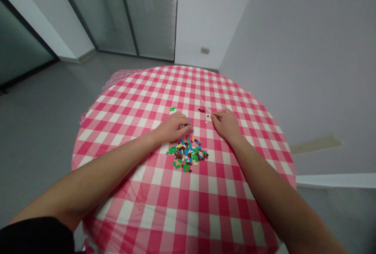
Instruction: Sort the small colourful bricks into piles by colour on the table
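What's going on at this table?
A person has both hands on a round table with a red-and-white checked cloth. Just below the hands lies a loose pile of small green, blue, brown and yellow plastic bricks. The right hand is at the end of a thin pale strip, and the left hand rests beside a few green bricks.

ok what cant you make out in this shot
Head view:
Left hand: its fingers hide what lies under them.
Right hand: its fingers hide where the thin pale strip ends.
Pile of small coloured bricks: too small to tell shapes.
Checked tablecloth: near edge cut off by frame bottom.
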Demonstrator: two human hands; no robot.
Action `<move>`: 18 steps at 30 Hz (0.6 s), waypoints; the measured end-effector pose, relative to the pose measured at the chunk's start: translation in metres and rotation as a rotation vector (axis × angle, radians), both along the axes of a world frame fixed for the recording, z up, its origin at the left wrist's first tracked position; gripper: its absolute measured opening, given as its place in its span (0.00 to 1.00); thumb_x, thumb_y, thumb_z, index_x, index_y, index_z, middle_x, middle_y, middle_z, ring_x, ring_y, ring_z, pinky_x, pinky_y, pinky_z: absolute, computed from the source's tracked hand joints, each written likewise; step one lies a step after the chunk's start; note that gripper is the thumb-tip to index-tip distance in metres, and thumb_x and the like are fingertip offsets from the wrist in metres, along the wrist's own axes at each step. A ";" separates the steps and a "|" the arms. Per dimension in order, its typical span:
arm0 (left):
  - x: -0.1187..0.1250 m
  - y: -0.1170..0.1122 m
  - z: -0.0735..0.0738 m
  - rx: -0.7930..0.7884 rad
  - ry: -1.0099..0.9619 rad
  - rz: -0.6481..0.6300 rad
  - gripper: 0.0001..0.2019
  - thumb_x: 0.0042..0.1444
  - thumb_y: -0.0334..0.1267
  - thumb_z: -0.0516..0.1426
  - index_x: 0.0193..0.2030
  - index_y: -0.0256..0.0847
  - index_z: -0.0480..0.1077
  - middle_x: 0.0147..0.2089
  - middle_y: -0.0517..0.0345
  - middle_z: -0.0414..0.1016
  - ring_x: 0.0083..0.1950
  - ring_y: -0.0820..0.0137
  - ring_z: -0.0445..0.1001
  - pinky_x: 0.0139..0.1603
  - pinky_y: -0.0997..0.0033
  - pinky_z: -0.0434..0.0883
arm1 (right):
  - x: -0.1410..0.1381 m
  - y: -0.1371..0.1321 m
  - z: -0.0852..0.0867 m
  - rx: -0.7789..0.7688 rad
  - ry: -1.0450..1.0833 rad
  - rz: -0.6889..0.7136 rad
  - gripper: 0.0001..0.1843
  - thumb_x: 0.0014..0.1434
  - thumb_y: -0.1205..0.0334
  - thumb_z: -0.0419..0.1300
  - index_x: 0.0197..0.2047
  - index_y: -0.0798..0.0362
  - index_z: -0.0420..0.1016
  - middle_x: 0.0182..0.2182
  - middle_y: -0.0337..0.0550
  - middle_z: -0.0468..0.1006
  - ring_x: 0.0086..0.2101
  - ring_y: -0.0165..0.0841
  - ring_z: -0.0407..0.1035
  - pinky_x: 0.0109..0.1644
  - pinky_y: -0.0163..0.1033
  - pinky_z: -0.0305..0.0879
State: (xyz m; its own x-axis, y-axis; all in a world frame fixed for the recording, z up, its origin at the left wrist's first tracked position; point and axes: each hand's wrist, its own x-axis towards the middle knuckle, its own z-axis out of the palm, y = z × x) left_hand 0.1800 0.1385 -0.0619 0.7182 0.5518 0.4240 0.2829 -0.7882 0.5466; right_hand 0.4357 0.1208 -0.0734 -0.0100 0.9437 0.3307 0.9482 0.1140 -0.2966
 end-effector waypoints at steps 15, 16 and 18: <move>0.000 0.000 -0.001 -0.003 0.001 0.000 0.13 0.64 0.39 0.52 0.32 0.41 0.75 0.31 0.55 0.77 0.37 0.67 0.71 0.45 0.61 0.67 | -0.001 0.005 -0.003 -0.041 0.048 0.028 0.12 0.62 0.59 0.59 0.41 0.53 0.83 0.35 0.49 0.78 0.36 0.39 0.71 0.40 0.43 0.65; 0.000 0.000 -0.002 -0.001 -0.001 0.002 0.14 0.64 0.39 0.52 0.32 0.41 0.75 0.31 0.55 0.77 0.37 0.67 0.71 0.45 0.61 0.67 | -0.001 0.005 -0.003 -0.036 0.058 0.012 0.12 0.61 0.59 0.59 0.41 0.53 0.83 0.35 0.48 0.78 0.36 0.39 0.71 0.40 0.42 0.65; 0.000 0.000 -0.003 0.002 -0.002 0.008 0.13 0.64 0.39 0.52 0.32 0.41 0.75 0.32 0.54 0.78 0.37 0.67 0.71 0.45 0.61 0.67 | 0.000 0.006 -0.005 -0.021 0.078 -0.007 0.11 0.61 0.59 0.59 0.40 0.53 0.82 0.35 0.48 0.79 0.36 0.39 0.71 0.40 0.42 0.65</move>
